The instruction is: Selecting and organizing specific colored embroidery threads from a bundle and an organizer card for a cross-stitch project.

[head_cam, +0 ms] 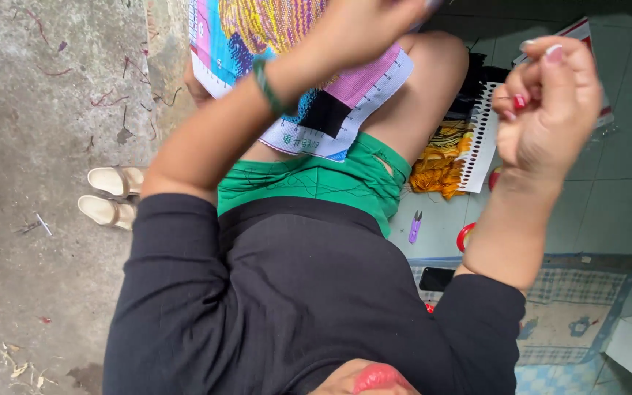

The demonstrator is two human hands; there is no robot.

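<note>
A cross-stitch fabric (257,36) with pink, blue, yellow and black patches lies across my lap, over my green shorts (316,183). My left hand (363,25), with a green bracelet on its wrist, rests on the fabric's top edge and grips it; the frame edge cuts off its fingers. My right hand (550,102) is raised off to the right, clear of the fabric. Its red-nailed fingers are pinched together, and whatever they pinch is too thin to see.
A pair of beige sandals (111,194) stands on the concrete at left. On the tiles at right lie orange-yellow thread skeins (440,157), a white punched thread card (480,135), purple snips (414,227), a red ring (464,235), a dark phone (435,278) and a checked mat (579,307).
</note>
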